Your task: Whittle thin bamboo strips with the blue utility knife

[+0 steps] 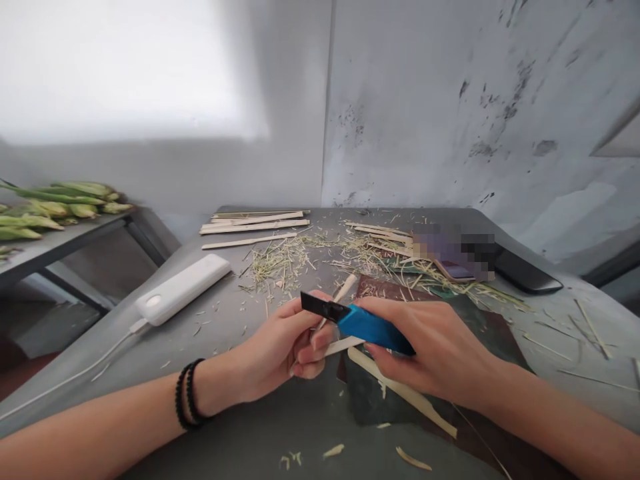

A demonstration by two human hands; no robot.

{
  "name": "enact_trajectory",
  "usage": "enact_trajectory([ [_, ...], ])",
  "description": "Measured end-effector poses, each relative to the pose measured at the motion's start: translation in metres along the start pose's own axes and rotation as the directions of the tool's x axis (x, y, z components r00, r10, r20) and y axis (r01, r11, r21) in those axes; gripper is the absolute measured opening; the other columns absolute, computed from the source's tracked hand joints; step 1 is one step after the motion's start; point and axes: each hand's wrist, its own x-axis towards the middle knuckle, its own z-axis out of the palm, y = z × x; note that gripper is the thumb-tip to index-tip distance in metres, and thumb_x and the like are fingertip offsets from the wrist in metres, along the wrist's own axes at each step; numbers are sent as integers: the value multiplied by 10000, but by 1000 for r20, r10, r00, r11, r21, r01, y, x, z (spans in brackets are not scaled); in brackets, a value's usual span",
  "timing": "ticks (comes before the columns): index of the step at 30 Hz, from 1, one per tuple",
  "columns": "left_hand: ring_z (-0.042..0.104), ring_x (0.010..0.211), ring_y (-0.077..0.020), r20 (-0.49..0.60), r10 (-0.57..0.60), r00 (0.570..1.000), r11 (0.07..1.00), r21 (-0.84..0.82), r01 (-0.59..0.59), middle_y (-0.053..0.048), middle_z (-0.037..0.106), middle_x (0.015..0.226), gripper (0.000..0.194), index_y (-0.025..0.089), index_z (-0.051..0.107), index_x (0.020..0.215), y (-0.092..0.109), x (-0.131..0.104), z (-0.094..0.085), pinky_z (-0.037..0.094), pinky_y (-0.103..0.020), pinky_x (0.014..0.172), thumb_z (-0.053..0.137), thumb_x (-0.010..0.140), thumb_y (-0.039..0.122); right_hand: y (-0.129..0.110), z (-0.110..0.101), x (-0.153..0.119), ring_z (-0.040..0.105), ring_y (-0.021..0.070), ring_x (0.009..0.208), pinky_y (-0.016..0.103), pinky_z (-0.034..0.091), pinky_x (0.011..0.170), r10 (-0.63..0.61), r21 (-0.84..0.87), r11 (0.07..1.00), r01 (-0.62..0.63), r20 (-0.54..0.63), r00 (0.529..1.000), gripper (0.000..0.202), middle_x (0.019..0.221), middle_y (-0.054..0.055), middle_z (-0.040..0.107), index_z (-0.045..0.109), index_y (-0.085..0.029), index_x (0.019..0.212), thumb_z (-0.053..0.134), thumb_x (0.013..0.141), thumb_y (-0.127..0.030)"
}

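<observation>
Over a grey table (200, 440), grips a blue cutter (377, 328) in the right hand (440, 340) and a pale strip (344, 345) between curled fingers of the left hand (295, 340), with the dark blade (316, 307) close to the left fingertips: could nick them through a twist of the strip or a slip of the blade. Includes also a dark green sheet (367, 403) beneath, a white power bank (183, 290) at left, loose strips (257, 223) and scattered shavings (285, 260), likely to hamper setting down.
</observation>
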Motion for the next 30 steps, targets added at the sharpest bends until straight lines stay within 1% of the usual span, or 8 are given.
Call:
enact_trajectory([
  [3,175,489,-69,2,-25,1000,999,-31,25,84,423,615,189,246,489,886,0,1,-2,167,-168,429,655,969,281,2,2,-2,712,181,701,295,451,563,-15,-30,999,17,49,999,373,995,2,766,473,-240,1327,538,961,-219],
  [6,158,490,-74,-4,-39,999,998,-43,39,89,417,602,226,256,466,885,1,2,-4,171,-167,425,667,970,316,4,3,-4,688,180,641,310,415,525,5,-69,998,0,66,998,383,952,-19,751,478,-240,1323,528,945,-206],
  [12,128,485,-72,0,-63,998,997,-42,63,107,362,588,291,267,414,880,1,2,-5,162,-157,421,662,989,374,7,4,-4,714,185,648,321,409,511,-12,-134,991,19,55,998,285,949,-21,760,491,-243,1290,536,1052,-392],
  [15,141,478,-69,12,-55,998,998,-37,56,108,369,594,302,267,409,875,1,2,-6,179,-158,419,662,993,380,9,4,-4,711,186,646,322,391,509,9,-133,991,-1,59,998,280,931,-17,762,492,-251,1295,505,1077,-426],
  [19,148,471,-64,23,-39,999,999,-35,40,104,379,591,304,258,409,845,1,2,-6,199,-151,413,647,1002,360,9,6,-6,720,199,677,332,372,519,57,-128,991,-50,53,997,295,995,-4,778,482,-262,1318,457,1095,-454],
  [25,145,464,-67,27,-40,999,999,-36,41,94,389,599,201,251,423,851,3,2,-5,190,-147,406,507,1034,252,10,9,-7,705,207,634,342,359,515,75,-160,985,-64,58,996,302,926,-17,761,482,-256,1294,416,1105,-481],
  [30,124,462,-65,29,-37,999,999,-37,38,94,372,600,209,243,416,829,2,2,-6,178,-140,395,500,1019,219,12,9,-6,696,202,603,333,342,498,60,-182,982,-49,54,997,289,879,-30,754,498,-254,1263,419,1104,-481],
])
